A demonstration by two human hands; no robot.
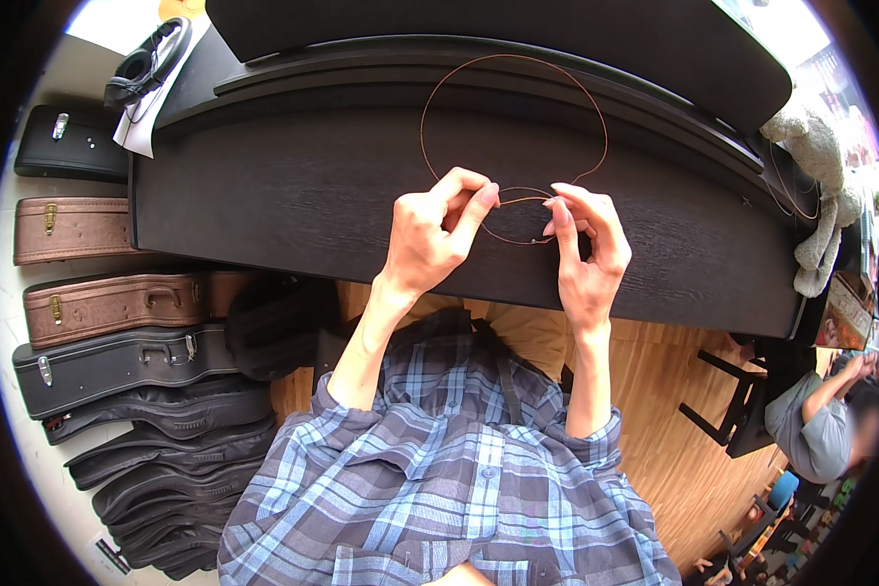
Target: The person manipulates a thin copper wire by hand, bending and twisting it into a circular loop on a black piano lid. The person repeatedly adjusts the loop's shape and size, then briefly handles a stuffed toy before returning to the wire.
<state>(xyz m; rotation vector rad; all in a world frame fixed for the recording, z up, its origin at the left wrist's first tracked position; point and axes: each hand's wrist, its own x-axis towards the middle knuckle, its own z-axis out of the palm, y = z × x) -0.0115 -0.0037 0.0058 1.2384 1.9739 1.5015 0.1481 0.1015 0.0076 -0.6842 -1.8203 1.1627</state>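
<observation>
left hand [425, 239] and right hand [593, 249]: fingers of both pinch the wire [606, 146], apparently to steady its loop, extending toward 12 o'clock over the worktop [293, 195].

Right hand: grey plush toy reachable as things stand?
Probably not: the right hand pinches the copper-coloured wire, and the grey plush toy sits well off to its right.

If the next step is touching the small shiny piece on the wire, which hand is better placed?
Probably the right hand: its fingertips are near the small shiny piece; the left hand pinches the wire farther left.
</observation>
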